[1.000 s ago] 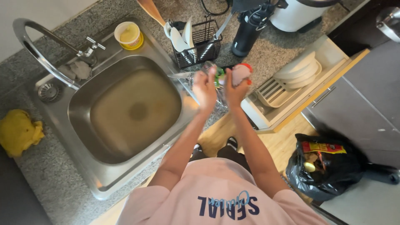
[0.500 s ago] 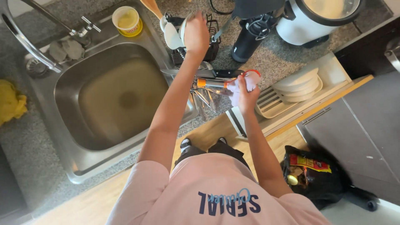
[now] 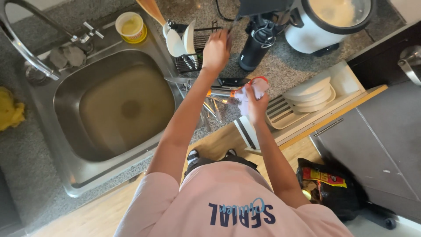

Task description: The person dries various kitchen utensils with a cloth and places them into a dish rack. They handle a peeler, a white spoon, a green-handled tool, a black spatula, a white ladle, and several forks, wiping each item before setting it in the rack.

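Observation:
My left hand (image 3: 216, 51) reaches out over the black wire dish rack (image 3: 186, 63), fingers curled; what they grip is hidden. The rack holds white spoons and a wooden spatula (image 3: 151, 8). My right hand (image 3: 255, 102) is closed on a white cloth (image 3: 250, 91) wrapped around the end of an orange-handled utensil (image 3: 215, 93). Under that hand, several pieces of metal cutlery (image 3: 209, 109) and a black-handled knife (image 3: 232, 81) lie on the granite counter (image 3: 289, 66) beside the sink.
A steel sink (image 3: 116, 107) with a faucet (image 3: 26, 48) is at left, with a yellow tub (image 3: 130, 26) behind it and a yellow cloth (image 3: 9, 112) beside it. A black bottle (image 3: 258, 46) and a white rice cooker (image 3: 329, 24) stand at the back. An open drawer (image 3: 307, 94) holds white plates. A black bag (image 3: 326, 188) lies on the floor.
My left hand left the cutlery by my right hand and moved up to the dish rack. The right hand stayed on the cloth and the orange-handled utensil.

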